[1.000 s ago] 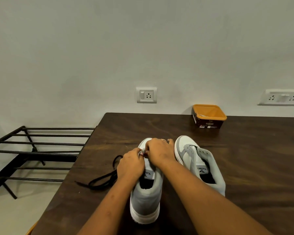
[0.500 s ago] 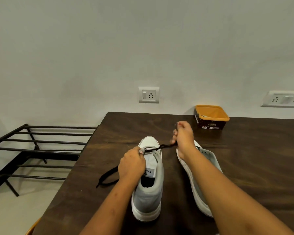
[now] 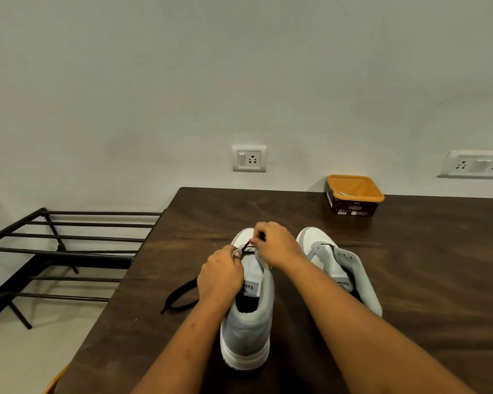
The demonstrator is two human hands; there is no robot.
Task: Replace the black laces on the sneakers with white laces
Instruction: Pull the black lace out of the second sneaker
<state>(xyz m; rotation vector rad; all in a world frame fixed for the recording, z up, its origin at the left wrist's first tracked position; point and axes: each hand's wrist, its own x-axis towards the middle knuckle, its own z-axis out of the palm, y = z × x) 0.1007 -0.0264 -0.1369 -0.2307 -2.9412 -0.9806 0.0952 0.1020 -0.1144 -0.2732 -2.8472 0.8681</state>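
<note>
Head camera: two grey-and-white sneakers stand side by side on the dark wooden bench [image 3: 427,280], heels toward the person and toes toward the wall. The left sneaker [image 3: 248,334] sits upright in the middle of the view. The right sneaker [image 3: 350,268] is just beside it and angled slightly outward, its eyelets bare apart from a short dark trace near the toe end.

Both hands meet over the front of the left sneaker. The right hand [image 3: 278,247] has its fingers curled, pinching the black lace [image 3: 247,248] just above the lowest eyelets. A short stretch of lace runs taut from that pinch down to the left. The left hand [image 3: 221,275] is curled against the left side of this sneaker's upper and grips it at the eyelet row, one fingertip touching the lace. The loose remainder of the lace trails out from under the left hand and lies in a loop on the bench to the left.

Against the wall at the bench's far edge stands a dark tub with an orange lid [image 3: 353,194]. Two wall sockets [image 3: 249,158] are mounted above, and a black metal rack [image 3: 69,245] stands on the floor to the left.
</note>
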